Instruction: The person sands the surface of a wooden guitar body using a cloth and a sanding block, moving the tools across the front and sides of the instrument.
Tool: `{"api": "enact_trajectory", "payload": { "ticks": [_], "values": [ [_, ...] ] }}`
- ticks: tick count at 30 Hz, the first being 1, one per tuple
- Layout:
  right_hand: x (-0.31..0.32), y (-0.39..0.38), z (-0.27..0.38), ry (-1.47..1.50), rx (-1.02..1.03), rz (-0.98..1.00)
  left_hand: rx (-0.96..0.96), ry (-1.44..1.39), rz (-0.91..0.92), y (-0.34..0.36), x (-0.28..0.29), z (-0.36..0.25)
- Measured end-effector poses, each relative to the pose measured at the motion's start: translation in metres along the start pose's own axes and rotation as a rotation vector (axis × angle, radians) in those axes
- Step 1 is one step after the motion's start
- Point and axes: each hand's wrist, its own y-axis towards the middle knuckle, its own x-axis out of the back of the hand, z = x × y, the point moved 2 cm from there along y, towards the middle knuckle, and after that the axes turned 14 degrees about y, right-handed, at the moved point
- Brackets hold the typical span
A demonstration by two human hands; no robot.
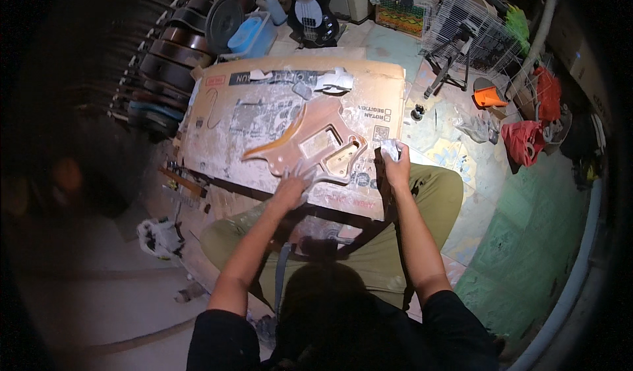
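Note:
An unfinished wooden electric guitar body (pixel 290 131) lies on a dusty, flattened cardboard sheet (pixel 217 150). Its horns are long and pointed, and hollow cavities are cut into its face. My left hand (pixel 298 181) rests on the body's near edge with fingers stretched out and apart. At the cardboard's right edge, beside the guitar body, my right hand (pixel 397 163) pinches a folded, pale grey piece of sandpaper (pixel 390 149). Toward the far side of the cardboard lie torn white paper scraps (pixel 334 81) and a small grey pad (pixel 302 91).
Several guitars (pixel 178 58) line a rack at the far left, near a blue tub (pixel 247 34). A black-and-white guitar (pixel 313 18) stands at the back. To the right are a wire cage (pixel 461 25), a tripod (pixel 455 58), an orange object (pixel 489 96) and red bags (pixel 524 143).

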Motion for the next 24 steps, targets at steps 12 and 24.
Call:
{"api": "enact_trajectory", "payload": {
  "ticks": [12, 24],
  "values": [
    [-0.002, -0.023, 0.016, -0.424, 0.288, 0.260, 0.153, -0.196, -0.110, 0.016, 0.002, 0.017],
    [-0.059, -0.025, 0.047, -0.819, 0.547, 0.374, 0.601, -0.342, 0.036, 0.076, 0.016, 0.039]
  ]
}}
